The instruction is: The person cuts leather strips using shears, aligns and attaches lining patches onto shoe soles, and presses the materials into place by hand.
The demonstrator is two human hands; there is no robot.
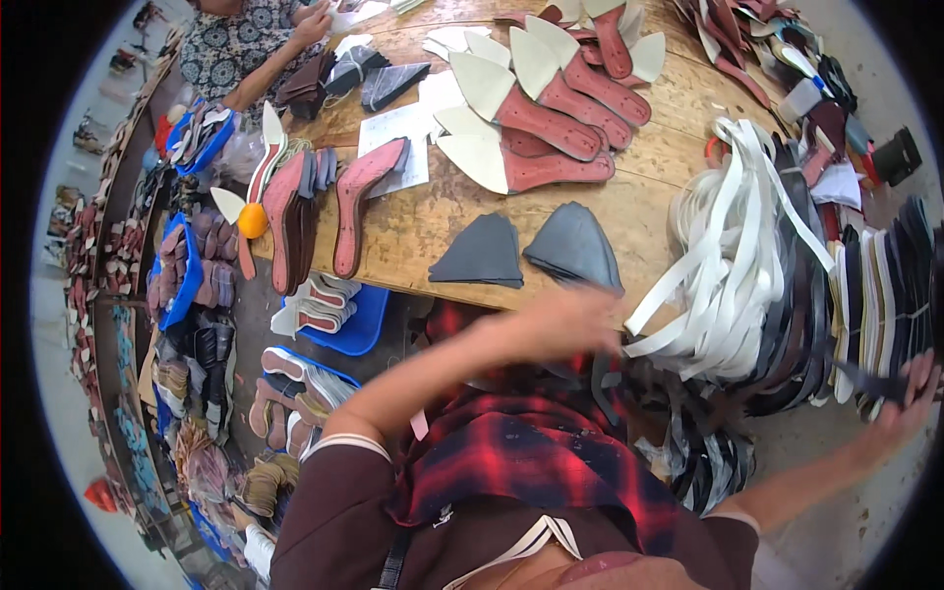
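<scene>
Below the bench (413, 231) edge, the blurred left hand (565, 320) reaches toward white straps (728, 256), its grip impossible to tell; the right hand (910, 393) pinches a dark strip (870, 379) beside stacked insoles (885, 285).

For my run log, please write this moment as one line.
left hand: blurred, by white straps | right hand: holds dark strip | table: grey toe pieces, red insoles
</scene>
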